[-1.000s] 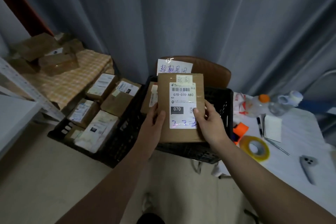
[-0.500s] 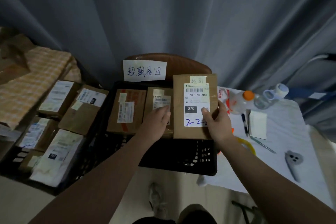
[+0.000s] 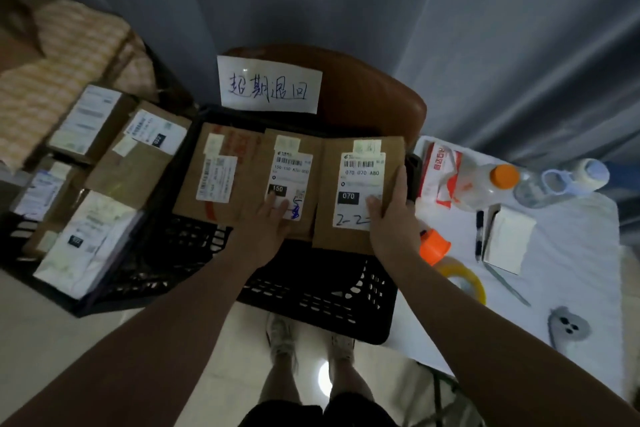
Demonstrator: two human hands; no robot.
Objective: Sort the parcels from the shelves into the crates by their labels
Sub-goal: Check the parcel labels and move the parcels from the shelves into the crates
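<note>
So, right hand (image 3: 391, 218): thumb on top, fingers round the edge, gripping the 070 parcel (image 3: 360, 163).
Left hand (image 3: 266, 222): fingers flat, pressing on the 150 parcel (image 3: 294, 149).
070 parcel: over the right side of the black crate (image 3: 311, 295), just beside the 150 parcel, not let go yet.
Black crate: two parcels already lie inside.
Left crate (image 3: 138, 274): several parcels already in it.
Left to do: probably more parcels, but no shelves show.
</note>
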